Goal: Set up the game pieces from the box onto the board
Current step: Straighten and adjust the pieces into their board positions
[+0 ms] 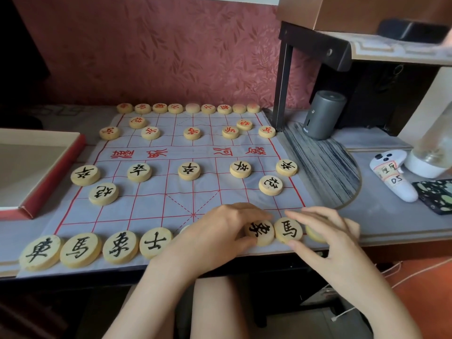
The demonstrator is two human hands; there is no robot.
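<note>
A white cloth board [171, 201] with red grid lines lies on the desk. Round wooden pieces with red characters fill its far rows, with the back row [193, 108] along the far edge. Black-character pieces stand on the near half, including a left near-row piece [40, 252]. My left hand [220, 231] pinches the black elephant piece [262, 232] in the near row, thumb below and fingers above. My right hand [325, 231] holds the black horse piece [288, 230] beside it between thumb and fingers. A further piece [314, 234] shows partly under my right hand.
The open red-edged box [31, 172] sits at the left of the board. A grey cylinder [324, 115], a white controller [393, 178], a clear bottle [433, 148] and a patterned card [437, 195] stand at the right. A dark shelf post [281, 81] rises by the board's far right corner.
</note>
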